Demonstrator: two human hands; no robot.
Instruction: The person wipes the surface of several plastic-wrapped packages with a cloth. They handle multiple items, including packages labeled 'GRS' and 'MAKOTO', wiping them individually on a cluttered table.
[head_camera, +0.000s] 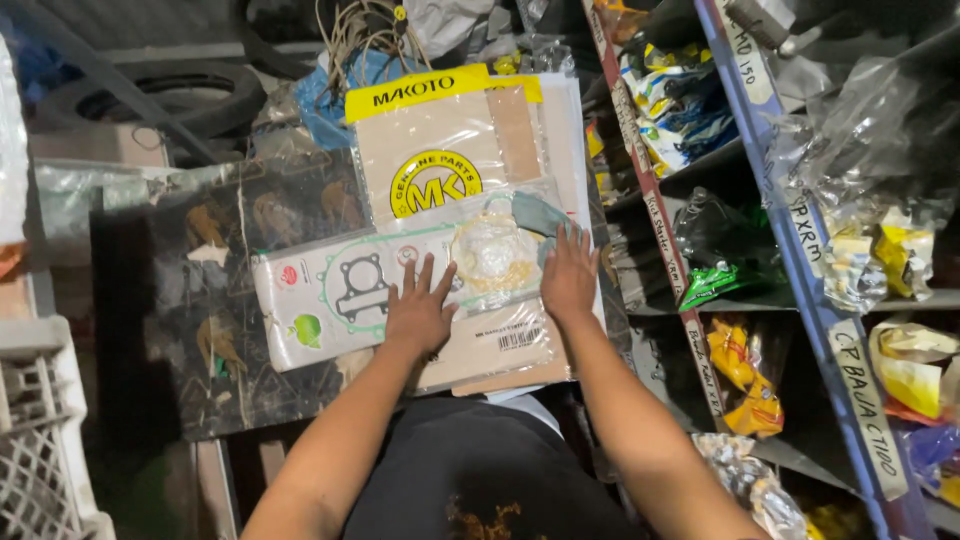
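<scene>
My left hand (418, 308) lies flat with fingers spread on a clear plastic gasket-set packet (330, 290) that shows a white card with gasket outlines. My right hand (568, 276) rests flat, fingers apart, on the right part of the same packet, beside a small bag of rings (490, 255). Under the packet lies a larger brown cardboard packet (440, 140) with a yellow header strip and a round yellow emblem. A grey-green gasket piece (535, 212) pokes out just above my right fingertips.
The packets lie on a dark patterned board (200, 320). Shelves (800, 260) at the right hold many bagged parts in yellow, green and blue wrappers. A white plastic crate (40, 420) stands at the lower left. Tyres (160, 95) and wires lie at the back.
</scene>
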